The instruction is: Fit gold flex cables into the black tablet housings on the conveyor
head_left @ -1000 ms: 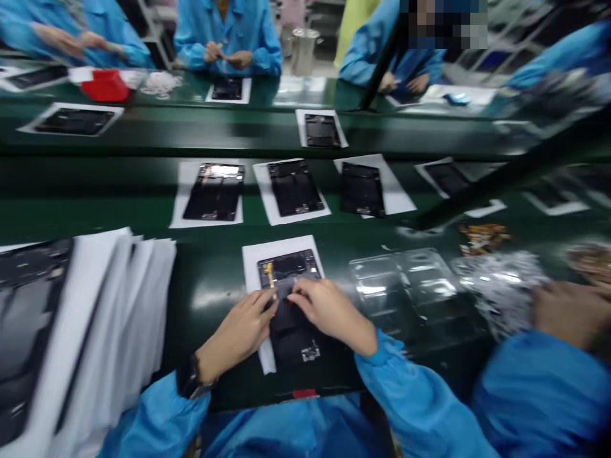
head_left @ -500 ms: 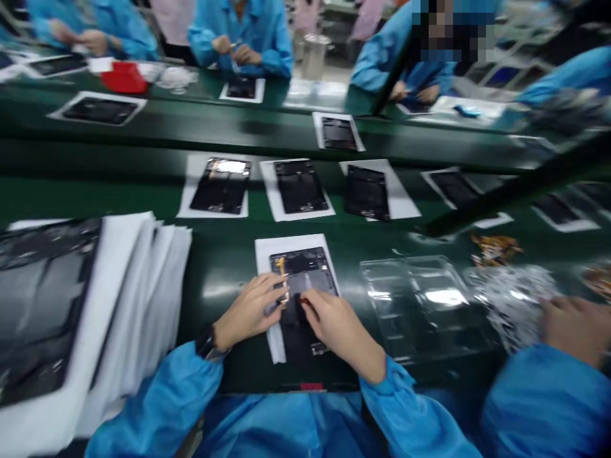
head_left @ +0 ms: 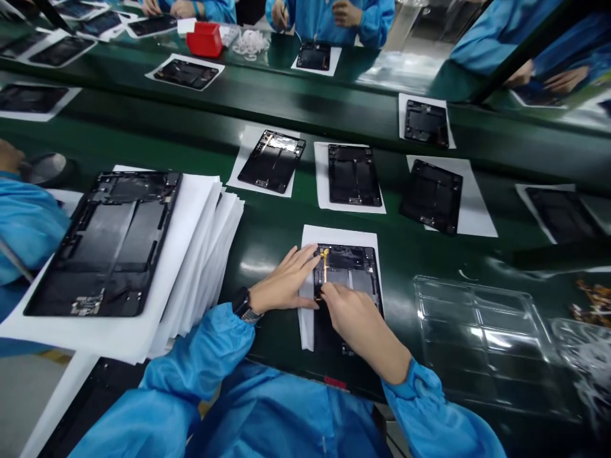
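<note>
Open left hand [head_left: 285, 286] is steadying the panel [head_left: 368, 287], right hand [head_left: 358, 321] pinching (can't tell what), probably working the orange strip [head_left: 325, 259], needing care next.

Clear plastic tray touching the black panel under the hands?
Apart: the head view shows a strip of green bench between the clear plastic tray and the black panel.

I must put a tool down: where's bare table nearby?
Beyond the left hand, bare table shows between the paper stack and the sheet under the tablet; a narrower strip lies between that sheet and the clear tray. That hand and the right hand crowd the tablet.
</note>
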Action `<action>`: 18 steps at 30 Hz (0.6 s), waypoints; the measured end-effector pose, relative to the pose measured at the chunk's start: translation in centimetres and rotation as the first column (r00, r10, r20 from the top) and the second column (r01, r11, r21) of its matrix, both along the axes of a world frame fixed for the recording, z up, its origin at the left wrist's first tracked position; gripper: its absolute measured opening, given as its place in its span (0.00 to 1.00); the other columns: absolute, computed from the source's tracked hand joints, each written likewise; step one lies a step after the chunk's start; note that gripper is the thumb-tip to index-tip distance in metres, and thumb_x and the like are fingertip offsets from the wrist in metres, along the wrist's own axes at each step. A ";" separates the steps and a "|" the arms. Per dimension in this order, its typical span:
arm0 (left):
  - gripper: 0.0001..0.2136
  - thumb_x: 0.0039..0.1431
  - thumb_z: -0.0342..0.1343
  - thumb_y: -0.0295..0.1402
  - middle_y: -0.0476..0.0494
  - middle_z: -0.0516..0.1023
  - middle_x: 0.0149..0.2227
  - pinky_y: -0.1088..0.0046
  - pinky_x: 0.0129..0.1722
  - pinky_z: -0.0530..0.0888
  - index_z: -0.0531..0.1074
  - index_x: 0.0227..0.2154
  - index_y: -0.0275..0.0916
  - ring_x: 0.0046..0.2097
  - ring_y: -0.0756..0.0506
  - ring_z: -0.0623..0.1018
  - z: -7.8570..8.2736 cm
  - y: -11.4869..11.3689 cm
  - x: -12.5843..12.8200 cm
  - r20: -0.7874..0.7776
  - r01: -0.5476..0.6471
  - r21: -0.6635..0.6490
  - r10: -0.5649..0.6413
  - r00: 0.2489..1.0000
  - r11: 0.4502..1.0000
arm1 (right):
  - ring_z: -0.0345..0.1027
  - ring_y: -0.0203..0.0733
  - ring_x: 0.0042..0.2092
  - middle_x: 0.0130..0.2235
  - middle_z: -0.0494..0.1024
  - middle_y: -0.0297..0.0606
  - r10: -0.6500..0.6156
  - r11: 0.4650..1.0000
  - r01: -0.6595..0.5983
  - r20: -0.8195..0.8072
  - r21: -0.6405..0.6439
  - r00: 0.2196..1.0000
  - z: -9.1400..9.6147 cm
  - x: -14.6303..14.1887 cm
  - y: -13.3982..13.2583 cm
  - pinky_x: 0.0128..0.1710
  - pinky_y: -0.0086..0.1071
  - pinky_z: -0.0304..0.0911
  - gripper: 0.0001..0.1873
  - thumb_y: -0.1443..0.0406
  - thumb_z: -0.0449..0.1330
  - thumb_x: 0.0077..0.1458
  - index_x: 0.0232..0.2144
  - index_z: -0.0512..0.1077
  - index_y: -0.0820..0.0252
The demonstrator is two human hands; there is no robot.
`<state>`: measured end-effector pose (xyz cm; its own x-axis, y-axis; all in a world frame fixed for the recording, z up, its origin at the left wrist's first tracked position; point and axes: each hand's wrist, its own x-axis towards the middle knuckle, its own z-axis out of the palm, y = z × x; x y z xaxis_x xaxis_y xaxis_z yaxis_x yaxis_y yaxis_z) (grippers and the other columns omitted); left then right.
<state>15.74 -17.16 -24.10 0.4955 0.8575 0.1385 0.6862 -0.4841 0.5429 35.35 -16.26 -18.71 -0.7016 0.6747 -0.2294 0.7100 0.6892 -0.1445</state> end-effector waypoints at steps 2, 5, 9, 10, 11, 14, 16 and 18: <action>0.48 0.48 0.68 0.46 0.24 0.47 0.68 0.48 0.66 0.50 0.48 0.66 0.35 0.70 0.35 0.47 0.0 0.0 0.0 0.003 -0.007 0.003 0.007 1.000 1.000 | 0.73 0.45 0.31 0.32 0.77 0.39 -0.027 0.999 0.027 0.003 -0.030 1.000 -0.1 -0.3 0.0 0.27 0.34 0.51 0.06 0.71 0.51 0.64 0.35 0.66 0.59; 0.48 0.48 0.68 0.46 0.24 0.47 0.68 0.48 0.66 0.51 0.48 0.65 0.36 0.69 0.35 0.48 -0.1 0.0 0.0 0.016 -0.014 0.008 0.014 1.000 1.000 | 0.74 0.45 0.32 0.34 0.78 0.39 -0.079 0.995 0.077 -0.038 -0.065 0.996 -0.5 -0.2 -0.3 0.27 0.34 0.53 0.05 0.69 0.51 0.65 0.37 0.66 0.59; 0.47 0.48 0.68 0.46 0.24 0.48 0.68 0.47 0.66 0.51 0.49 0.65 0.36 0.69 0.34 0.48 -0.3 0.0 0.0 0.026 -0.016 0.009 0.016 1.000 1.000 | 0.74 0.45 0.33 0.35 0.79 0.40 -0.157 0.984 0.141 -0.153 -0.105 0.976 -1.2 0.8 -0.9 0.28 0.32 0.56 0.06 0.68 0.49 0.66 0.37 0.66 0.58; 0.47 0.48 0.68 0.46 0.24 0.48 0.68 0.47 0.66 0.51 0.49 0.65 0.36 0.69 0.34 0.48 -0.3 0.0 0.0 0.029 -0.020 0.011 0.020 0.999 1.000 | 0.74 0.45 0.33 0.35 0.79 0.39 -0.186 0.979 0.164 -0.197 -0.121 0.963 -1.4 1.1 -1.1 0.29 0.32 0.58 0.06 0.67 0.49 0.66 0.38 0.66 0.58; 0.47 0.47 0.68 0.47 0.24 0.48 0.68 0.47 0.66 0.51 0.49 0.65 0.36 0.69 0.34 0.49 -0.4 0.0 0.0 0.033 -0.023 0.014 0.022 0.999 1.000 | 0.75 0.45 0.34 0.36 0.79 0.39 -0.216 0.973 0.187 -0.243 -0.138 0.946 -1.5 1.4 -1.3 0.29 0.32 0.59 0.07 0.66 0.49 0.66 0.38 0.67 0.58; 0.47 0.47 0.68 0.47 0.24 0.48 0.68 0.48 0.66 0.51 0.49 0.65 0.36 0.69 0.34 0.49 -0.4 0.0 0.0 0.031 -0.021 0.021 0.021 0.999 1.000 | 0.75 0.45 0.36 0.38 0.80 0.39 -0.295 0.953 0.243 -0.365 -0.181 0.883 -1.8 1.9 -1.7 0.32 0.32 0.63 0.07 0.64 0.50 0.66 0.40 0.68 0.56; 0.47 0.48 0.68 0.47 0.24 0.48 0.68 0.48 0.66 0.50 0.49 0.65 0.36 0.69 0.34 0.48 -0.5 0.0 0.0 0.024 -0.018 0.025 0.017 1.000 1.000 | 0.76 0.45 0.37 0.38 0.80 0.38 -0.321 0.944 0.256 -0.401 -0.207 0.858 -2.0 1.8 -1.9 0.33 0.32 0.63 0.07 0.64 0.50 0.66 0.40 0.68 0.56; 0.47 0.48 0.68 0.47 0.24 0.48 0.68 0.49 0.66 0.50 0.49 0.65 0.35 0.69 0.35 0.48 -0.5 0.0 0.0 0.022 -0.019 0.027 0.018 1.000 0.999 | 0.76 0.45 0.36 0.38 0.80 0.37 -0.338 0.936 0.264 -0.395 -0.231 0.854 -2.1 1.6 -2.0 0.32 0.32 0.63 0.06 0.64 0.51 0.66 0.39 0.68 0.56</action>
<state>15.71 -17.15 -24.62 0.4760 0.8623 0.1726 0.6838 -0.4863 0.5440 36.98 -18.28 -20.84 -0.5241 0.8476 -0.0830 0.7236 0.3918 -0.5682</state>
